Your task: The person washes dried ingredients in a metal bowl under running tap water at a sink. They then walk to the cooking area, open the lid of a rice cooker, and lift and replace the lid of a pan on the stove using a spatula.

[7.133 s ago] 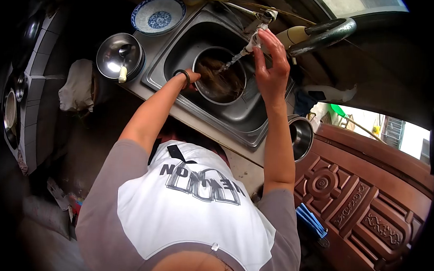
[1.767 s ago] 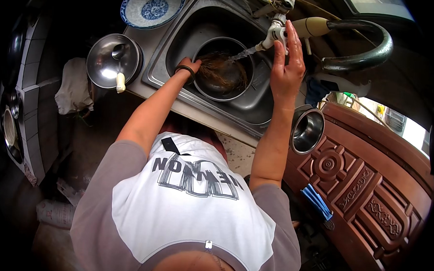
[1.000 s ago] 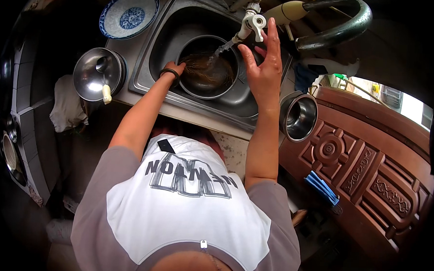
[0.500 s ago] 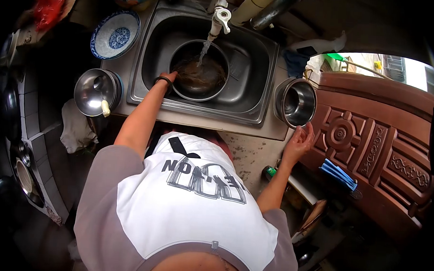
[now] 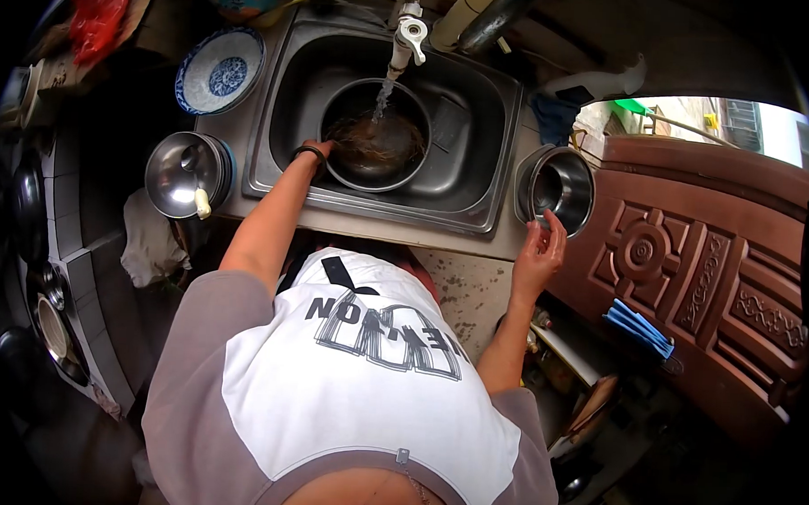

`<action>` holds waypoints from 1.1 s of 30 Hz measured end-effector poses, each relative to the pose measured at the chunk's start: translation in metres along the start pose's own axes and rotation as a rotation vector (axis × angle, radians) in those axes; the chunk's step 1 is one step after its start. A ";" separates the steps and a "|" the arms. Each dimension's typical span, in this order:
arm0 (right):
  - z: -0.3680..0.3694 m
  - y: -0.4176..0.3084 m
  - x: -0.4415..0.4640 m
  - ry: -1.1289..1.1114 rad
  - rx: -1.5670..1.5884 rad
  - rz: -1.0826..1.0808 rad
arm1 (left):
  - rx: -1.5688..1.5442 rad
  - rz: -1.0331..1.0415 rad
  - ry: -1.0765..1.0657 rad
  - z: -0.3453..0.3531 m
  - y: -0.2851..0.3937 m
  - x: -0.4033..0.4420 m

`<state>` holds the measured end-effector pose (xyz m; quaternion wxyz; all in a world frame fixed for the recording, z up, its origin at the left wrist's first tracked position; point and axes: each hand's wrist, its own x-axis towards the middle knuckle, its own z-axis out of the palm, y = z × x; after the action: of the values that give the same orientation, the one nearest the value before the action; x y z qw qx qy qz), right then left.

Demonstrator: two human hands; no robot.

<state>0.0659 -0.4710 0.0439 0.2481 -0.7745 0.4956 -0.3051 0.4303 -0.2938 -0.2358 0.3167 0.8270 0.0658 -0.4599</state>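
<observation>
Water runs from the white tap (image 5: 409,38) into a round metal basin (image 5: 371,181) standing in the sink (image 5: 466,178). Brown, thin, stringy material (image 5: 391,142) lies in the water. At the basin's left rim is my left hand (image 5: 317,149), closed, its fingertips hidden at the rim, so what they hold cannot be made out. My right hand (image 5: 542,248) has its fingers apart and nothing visible in it, close to the near edge of the metal pots (image 5: 577,190) right of the sink; whether it touches them is unclear.
A blue-patterned bowl (image 5: 223,71) and stacked metal bowls (image 5: 166,183) with a spoon (image 5: 201,198) stand left of the sink. A carved brown door (image 5: 693,265) with blue hooks (image 5: 638,328) is at the right. A red plastic bag (image 5: 99,18) lies at the upper left.
My right hand has left the tap and come down right to the metal pots, moving slightly up beside them lately. My left hand stays at the basin's rim. The water still runs.
</observation>
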 end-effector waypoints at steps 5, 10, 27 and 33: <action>0.008 -0.006 0.001 -0.033 0.019 -0.057 | 0.037 0.015 0.033 0.001 -0.002 0.003; 0.013 -0.008 0.000 -0.067 0.019 -0.072 | 0.064 -0.002 0.046 0.000 0.005 -0.008; 0.018 -0.003 -0.010 -0.137 0.084 -0.075 | 0.162 -0.022 0.022 0.000 0.009 -0.012; 0.017 -0.008 -0.010 -0.166 0.068 -0.082 | 0.174 -0.028 0.026 0.000 0.007 -0.008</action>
<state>0.0802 -0.4573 0.0357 0.3020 -0.8079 0.4304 -0.2663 0.4280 -0.2978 -0.2259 0.2363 0.8562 0.0411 -0.4576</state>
